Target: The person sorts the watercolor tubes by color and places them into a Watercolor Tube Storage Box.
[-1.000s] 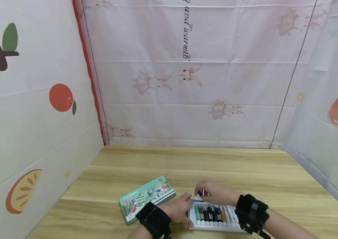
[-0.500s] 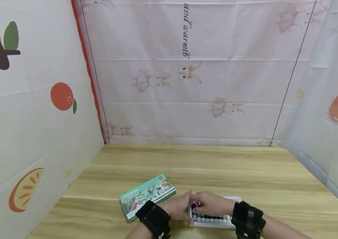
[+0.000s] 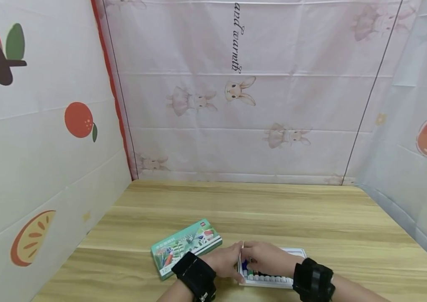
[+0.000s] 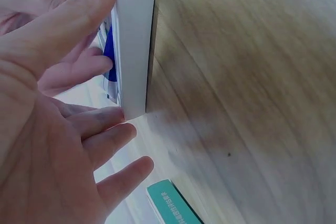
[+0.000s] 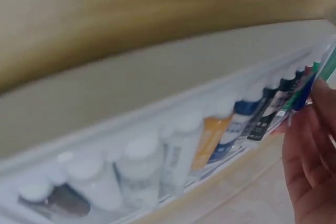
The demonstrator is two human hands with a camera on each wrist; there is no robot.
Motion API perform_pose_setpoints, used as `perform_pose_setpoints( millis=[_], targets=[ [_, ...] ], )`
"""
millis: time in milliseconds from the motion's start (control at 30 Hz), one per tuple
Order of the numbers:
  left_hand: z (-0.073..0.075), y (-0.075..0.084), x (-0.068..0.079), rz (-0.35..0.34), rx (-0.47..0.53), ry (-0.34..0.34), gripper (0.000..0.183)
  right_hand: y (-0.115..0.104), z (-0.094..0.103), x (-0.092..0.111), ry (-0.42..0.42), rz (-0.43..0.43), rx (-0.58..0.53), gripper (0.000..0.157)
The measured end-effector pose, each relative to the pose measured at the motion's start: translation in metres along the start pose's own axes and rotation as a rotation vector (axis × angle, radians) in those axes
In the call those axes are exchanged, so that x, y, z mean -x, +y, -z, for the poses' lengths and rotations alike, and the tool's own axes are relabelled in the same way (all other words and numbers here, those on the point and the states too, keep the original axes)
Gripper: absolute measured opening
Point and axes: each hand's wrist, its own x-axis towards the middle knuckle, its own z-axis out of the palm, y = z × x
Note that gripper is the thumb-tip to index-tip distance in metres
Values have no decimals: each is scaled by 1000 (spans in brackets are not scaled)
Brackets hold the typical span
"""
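Observation:
A white tray point(image 3: 267, 284) of paint tubes lies at the front of the table. My left hand point(image 3: 225, 261) holds its left end: in the left wrist view the thumb is at one corner of the tray wall point(image 4: 134, 51) and the index finger touches the other, with the remaining fingers spread. My right hand point(image 3: 267, 256) pinches a dark blue tube point(image 4: 109, 51) at the tray's left end. In the right wrist view, an orange tube point(image 5: 211, 137) and several white, blue, black and green ones lie side by side. Part of the row is hidden behind my right hand in the head view.
A green cardboard box point(image 3: 185, 247) with a printed picture lies aslant, left of the tray and close to my left wrist. Wood-grain tabletop point(image 3: 243, 209) stretches behind both. Printed cloth walls point(image 3: 213, 155) enclose the table at the back and sides.
My right hand has come down from above the tray's back edge with the blue tube, to the tray's left end beside my left hand. The left hand stays at that end.

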Motion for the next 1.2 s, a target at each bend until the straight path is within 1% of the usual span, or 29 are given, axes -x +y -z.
perform_pose_setpoints(
  millis=[67, 133, 233, 333, 467, 533, 567, 600, 667, 800, 900, 1033, 1133, 1200],
  targets=[
    [0, 1, 1, 6, 8, 0, 98, 2, 0, 0, 55, 34, 78, 16],
    [1, 1, 1, 24, 22, 1, 101, 6, 2, 0, 81, 55, 149, 20],
    [1, 2, 1, 58, 33, 7, 106, 12, 4, -1, 80, 114, 217, 25],
    [1, 1, 1, 80, 31, 18, 108, 18, 4, -4, 48, 153, 246, 27],
    [1, 0, 0, 81, 25, 18, 108, 25, 5, -9, 46, 189, 281, 26],
    [0, -1, -1, 70, 28, 17, 108, 27, 6, -11, 47, 218, 316, 24],
    [-1, -1, -1, 65, 28, 15, 109, 29, 6, -12, 46, 232, 316, 22],
    [-1, -1, -1, 63, 25, 14, 109, 30, 7, -12, 37, 235, 301, 20],
    [-1, 0, 0, 58, 11, 16, 109, 32, 9, -13, 4, 223, 229, 18],
    [2, 3, 1, 69, 0, 15, 107, 35, 15, -13, -69, 107, -39, 18],
    [3, 4, 2, 79, 15, 15, 108, 35, 16, -15, -70, 17, -190, 18],
    [2, 4, 1, 97, 44, 9, 110, 32, 13, -17, -27, -60, -275, 17],
    [1, 5, 1, 107, 55, 8, 110, 29, 11, -18, 7, -75, -306, 16],
    [1, 5, 2, 104, 36, 13, 111, 29, 10, -19, 27, -64, -333, 14]
  ],
)
